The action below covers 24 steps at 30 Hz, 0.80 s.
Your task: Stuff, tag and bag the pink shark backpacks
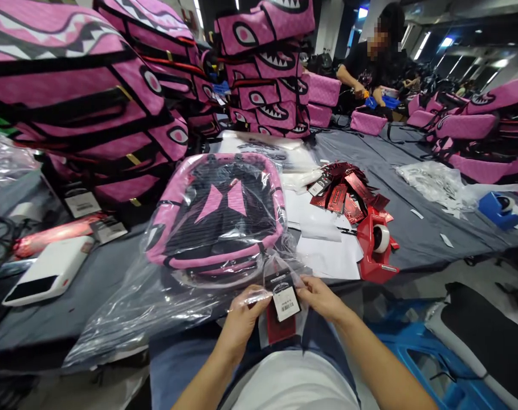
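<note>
One black hang tag [286,300] with a white barcode label is held at its edges, pinched narrowly between finger and thumb of the left hand [243,314] and the right hand [322,298]. Just beyond the hands, toward the left, a pink-and-black backpack [220,219] is enclosed in a clear plastic bag [128,313]; a red tape dispenser [372,259] is placed beyond the right hand, near heaped red foil packets [350,191].

A pink-and-black backpack [222,225] is lying at the centre of the frame, with two pink patches [237,199] facing up. A clear plastic bag [126,313] is covering it and spreading, crumpled, toward the lower left. At lower centre, a slightly tilted black tag [279,282] is showing a white barcode label [286,302] and overlapping a red card [281,331].
</note>
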Motion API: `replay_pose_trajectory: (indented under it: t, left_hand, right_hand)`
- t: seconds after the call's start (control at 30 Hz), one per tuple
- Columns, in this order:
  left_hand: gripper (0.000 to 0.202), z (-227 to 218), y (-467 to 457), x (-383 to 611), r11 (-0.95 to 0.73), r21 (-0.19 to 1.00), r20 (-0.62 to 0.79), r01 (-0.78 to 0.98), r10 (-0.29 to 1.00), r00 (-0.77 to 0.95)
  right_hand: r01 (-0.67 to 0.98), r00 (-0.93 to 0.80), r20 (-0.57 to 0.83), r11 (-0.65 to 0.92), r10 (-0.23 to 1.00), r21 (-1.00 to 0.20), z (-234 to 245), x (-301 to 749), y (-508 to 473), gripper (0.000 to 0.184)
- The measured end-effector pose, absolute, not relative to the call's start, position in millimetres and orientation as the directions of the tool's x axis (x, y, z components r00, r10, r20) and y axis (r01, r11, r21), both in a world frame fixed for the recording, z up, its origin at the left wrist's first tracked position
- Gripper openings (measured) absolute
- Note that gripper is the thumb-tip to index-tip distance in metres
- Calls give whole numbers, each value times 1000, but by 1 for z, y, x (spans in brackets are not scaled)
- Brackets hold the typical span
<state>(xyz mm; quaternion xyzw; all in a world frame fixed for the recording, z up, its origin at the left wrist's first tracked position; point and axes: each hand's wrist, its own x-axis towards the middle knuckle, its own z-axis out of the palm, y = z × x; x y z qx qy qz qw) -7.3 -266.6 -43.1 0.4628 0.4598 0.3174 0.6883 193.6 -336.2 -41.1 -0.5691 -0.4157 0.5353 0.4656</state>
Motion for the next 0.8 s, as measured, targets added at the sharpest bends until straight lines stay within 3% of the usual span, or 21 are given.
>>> replay_pose_trajectory:
  t: [0.1,0.17,0.23,0.37,0.47,0.53,0.6,0.67,0.73,0.8]
  left_hand:
    - [51,-50,-279,4,416,908,-357,-49,830,429]
    - [56,-59,-287,7,465,885,-407,-21,795,451]
    - [58,-68,-291,4,416,906,-404,74,800,444]
    - [52,-73,-282,-2,132,941,-278,312,827,488]
    - [48,-66,-271,0,88,928,-319,361,687,653]
    - [39,-56,-267,1,-107,903,-275,417,601,750]
    - [29,-41,-265,1,-543,727,-10,421,605,796]
    - [20,-24,-262,7,-893,327,351,309,419,838]
    - [22,-11,-257,22,-995,-12,516,99,78,853]
    - [23,-7,-252,43,-979,-152,453,-133,-189,871]
  right_hand:
    - [-266,99,-297,-263,950,-928,-47,186,-344,38]
    - [-272,147,-310,-263,939,-926,-52,184,-352,46]
    - [-177,171,-313,-283,934,-943,-55,185,-360,51]
    - [34,172,-302,-312,938,-949,-55,186,-371,48]
    - [205,226,-192,-239,955,-949,-54,183,-373,34]
    - [338,315,-146,-255,938,-906,-53,182,-376,20]
    - [480,371,-123,-303,920,-823,-54,182,-381,15]
    - [639,344,-59,-280,937,-716,-58,181,-388,15]
    - [789,268,69,-178,961,-587,-65,177,-398,13]
    - [892,184,221,-68,958,-447,-72,172,-409,14]
